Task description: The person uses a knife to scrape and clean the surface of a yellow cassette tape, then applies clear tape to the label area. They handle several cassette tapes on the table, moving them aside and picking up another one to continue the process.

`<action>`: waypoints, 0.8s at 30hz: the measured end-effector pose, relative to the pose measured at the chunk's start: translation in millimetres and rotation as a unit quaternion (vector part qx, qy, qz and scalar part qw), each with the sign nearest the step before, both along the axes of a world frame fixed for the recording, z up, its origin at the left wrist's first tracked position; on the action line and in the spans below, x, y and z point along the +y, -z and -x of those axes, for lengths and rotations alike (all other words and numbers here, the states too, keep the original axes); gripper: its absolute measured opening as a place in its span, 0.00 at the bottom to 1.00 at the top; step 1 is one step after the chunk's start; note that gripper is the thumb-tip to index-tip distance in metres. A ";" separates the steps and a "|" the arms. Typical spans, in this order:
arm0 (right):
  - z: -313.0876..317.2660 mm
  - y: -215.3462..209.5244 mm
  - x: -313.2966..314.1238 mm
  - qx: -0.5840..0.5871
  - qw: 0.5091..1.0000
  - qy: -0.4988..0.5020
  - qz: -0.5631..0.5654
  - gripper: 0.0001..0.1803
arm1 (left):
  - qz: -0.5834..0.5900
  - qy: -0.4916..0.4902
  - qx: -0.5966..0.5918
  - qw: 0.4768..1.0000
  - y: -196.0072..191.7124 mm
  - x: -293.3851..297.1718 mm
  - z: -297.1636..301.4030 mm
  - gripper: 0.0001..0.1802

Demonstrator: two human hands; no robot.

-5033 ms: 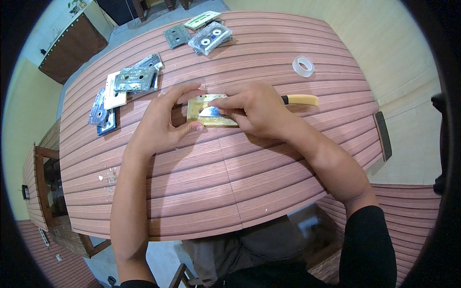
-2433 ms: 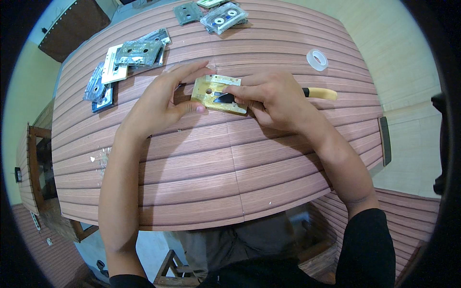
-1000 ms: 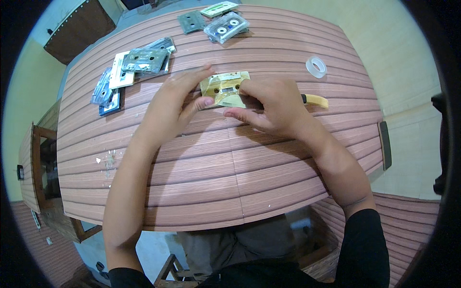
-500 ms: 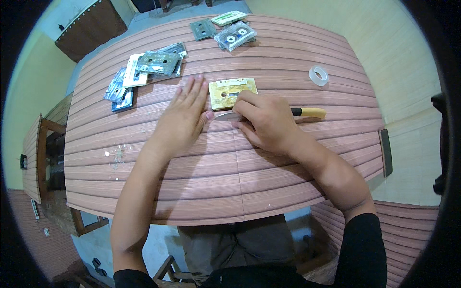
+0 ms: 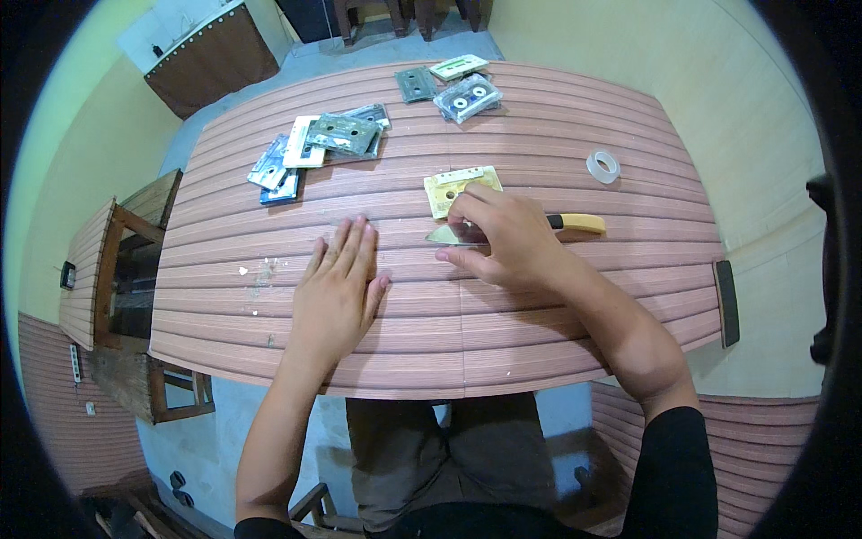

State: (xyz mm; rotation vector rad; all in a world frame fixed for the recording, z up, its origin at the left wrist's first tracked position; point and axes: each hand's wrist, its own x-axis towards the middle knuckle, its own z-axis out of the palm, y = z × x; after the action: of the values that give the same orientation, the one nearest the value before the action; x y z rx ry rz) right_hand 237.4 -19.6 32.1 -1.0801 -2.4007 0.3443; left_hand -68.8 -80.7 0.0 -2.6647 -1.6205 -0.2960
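Observation:
My left hand (image 5: 332, 301) lies flat on the table, fingers stretched out and nothing held. Over the knife (image 5: 442, 235) hovers or rests my right hand (image 5: 505, 235), its fingers bent and the thumb apart from them. The blade shows in the gap between thumb and fingers; the black and yellow handle sticks out to the right, partly covered by the hand. I cannot tell whether the fingers touch the knife. Just beyond them lies a yellow cassette tape (image 5: 437, 199), its lower right part hidden by my right fingers.
Several cassettes (image 5: 346, 135) are piled at the back left, and another group of cassettes (image 5: 467, 97) lies at the far middle. A roll of clear tape (image 5: 603, 166) sits at the right. Small white and clear fragments (image 5: 261, 278) are scattered left of my left hand.
My left hand has come away from the cassette and moved left and nearer to me. My right thumb and fingers have spread apart. The whole view has shifted slightly.

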 end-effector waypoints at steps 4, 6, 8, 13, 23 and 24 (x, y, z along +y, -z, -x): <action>3.7 1.2 -4.3 -0.008 1.000 0.022 0.006 0.18 | -0.034 -0.104 0.029 0.994 12.9 21.7 0.5 0.45; 5.2 2.3 -6.1 -0.016 0.999 0.028 -0.010 0.17 | -0.040 -0.120 0.051 0.991 17.9 38.1 1.0 0.47; 4.5 2.8 -7.1 -0.031 0.999 0.032 -0.018 0.17 | -0.076 -0.107 0.004 0.991 19.2 52.5 2.0 0.41; -6.7 3.1 -2.7 -0.055 0.998 0.006 -0.024 0.18 | -0.128 -0.145 -0.086 0.977 10.2 61.6 13.7 0.19; -13.5 4.0 7.3 -0.038 0.999 -0.010 0.009 0.17 | -0.229 -0.131 -0.135 0.955 24.3 68.7 33.0 0.12; -14.6 -0.6 5.6 -0.058 0.998 0.000 0.015 0.17 | -0.203 -0.116 -0.164 0.958 22.8 67.9 33.6 0.12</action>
State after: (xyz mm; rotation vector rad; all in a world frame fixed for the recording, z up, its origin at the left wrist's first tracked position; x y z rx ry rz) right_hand 251.9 -14.0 32.7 -1.1429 -2.5045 0.3253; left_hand -102.4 -12.7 -22.7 -2.1806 -1.6998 -0.9872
